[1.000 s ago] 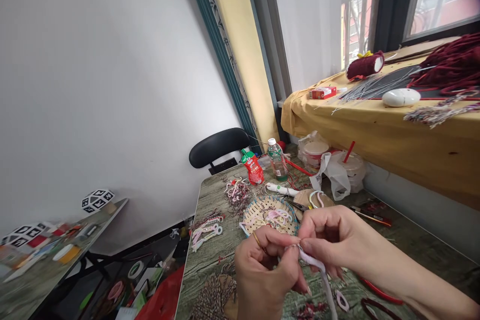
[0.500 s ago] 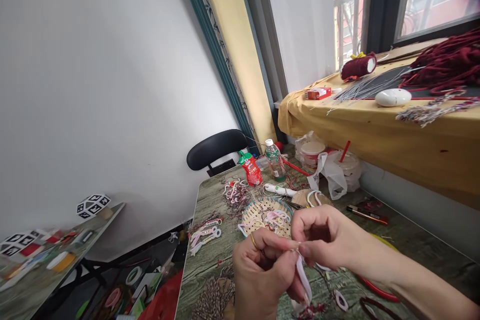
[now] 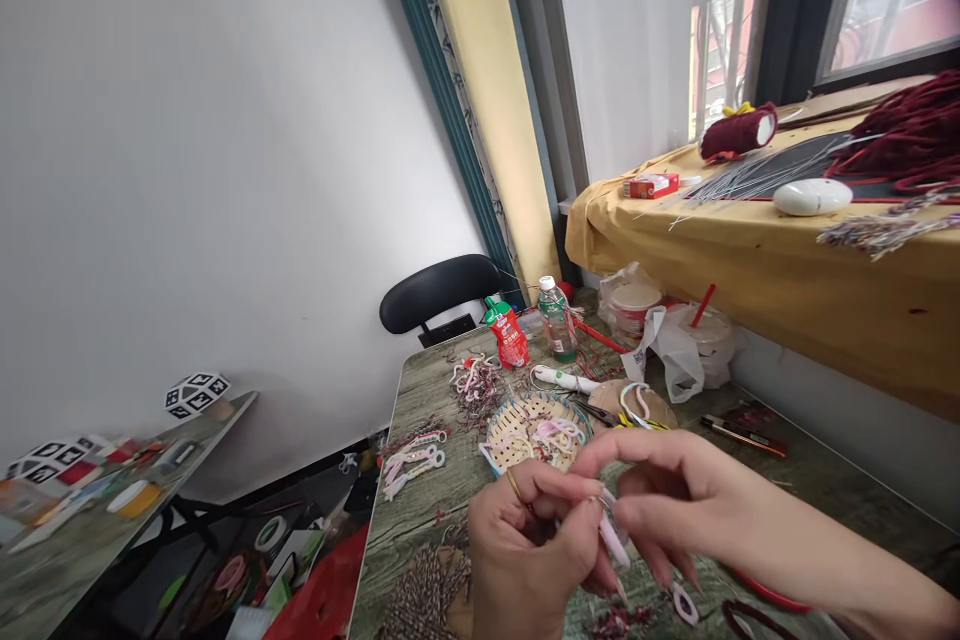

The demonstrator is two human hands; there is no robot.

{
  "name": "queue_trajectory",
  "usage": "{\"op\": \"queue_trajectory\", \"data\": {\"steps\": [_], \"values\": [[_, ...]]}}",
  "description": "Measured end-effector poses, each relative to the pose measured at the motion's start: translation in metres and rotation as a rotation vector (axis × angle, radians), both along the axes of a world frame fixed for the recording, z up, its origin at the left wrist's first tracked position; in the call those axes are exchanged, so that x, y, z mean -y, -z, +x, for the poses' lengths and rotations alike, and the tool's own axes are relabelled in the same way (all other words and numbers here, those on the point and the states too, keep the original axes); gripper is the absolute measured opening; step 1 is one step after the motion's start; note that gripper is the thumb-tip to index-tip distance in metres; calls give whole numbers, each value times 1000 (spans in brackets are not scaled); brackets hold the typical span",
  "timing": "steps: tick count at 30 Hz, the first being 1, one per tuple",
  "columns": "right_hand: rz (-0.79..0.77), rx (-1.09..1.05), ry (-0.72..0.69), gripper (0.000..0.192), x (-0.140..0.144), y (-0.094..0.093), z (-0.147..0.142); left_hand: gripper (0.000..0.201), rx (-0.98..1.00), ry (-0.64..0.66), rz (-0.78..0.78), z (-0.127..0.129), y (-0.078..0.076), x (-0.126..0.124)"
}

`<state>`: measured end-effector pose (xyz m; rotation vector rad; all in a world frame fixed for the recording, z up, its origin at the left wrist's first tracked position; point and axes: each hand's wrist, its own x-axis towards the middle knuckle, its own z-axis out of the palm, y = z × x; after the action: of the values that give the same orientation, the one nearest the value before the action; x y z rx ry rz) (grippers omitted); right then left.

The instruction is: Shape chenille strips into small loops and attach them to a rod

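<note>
"Well inside the left edge of the grey wood-grain table [image 3: 427,390], pinching what with the left hand [image 3: 534,540]?"

"One soft-looking pale-pink cord [image 3: 615,542], raised above the surface, probably for close finger work."

"And with the right hand [image 3: 675,505]?"

"With thumb and forefinger parted by the cord's upper end, perhaps leaving room; impossible to say whether touching."

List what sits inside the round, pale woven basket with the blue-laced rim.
Looped pastel-pink and pale-yellow cords lie in the basket. The left hand and right hand cover its near edge, so whatever lies there cannot be seen.
</note>
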<state>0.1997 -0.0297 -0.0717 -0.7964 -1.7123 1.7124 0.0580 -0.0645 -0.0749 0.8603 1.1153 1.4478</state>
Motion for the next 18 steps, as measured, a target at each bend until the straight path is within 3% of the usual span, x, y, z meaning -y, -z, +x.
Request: {"op": "queue_trajectory", "data": {"steps": [4, 8, 11, 14, 16, 18], "values": [[86, 70, 37, 21, 4, -6, -2, 11, -29, 41, -12, -3, 3, 0], [222, 216, 22, 16, -19, 6, 20, 13, 30, 83, -44, -7, -1, 3], [447, 492, 229, 13, -40, 22, 37, 13, 96, 114, -54, -8, -4, 4], [557, 628, 431, 30, -43, 29, 40, 12, 120, 136, -57, -6, -5, 3], [488, 544, 330, 44, -30, 23, 32, 12, 115, 128, -64, -5, -5, 3], [107, 304, -36, 51, -13, 9, 20, 11, 102, 108, -67, -5, -5, 2]]}}
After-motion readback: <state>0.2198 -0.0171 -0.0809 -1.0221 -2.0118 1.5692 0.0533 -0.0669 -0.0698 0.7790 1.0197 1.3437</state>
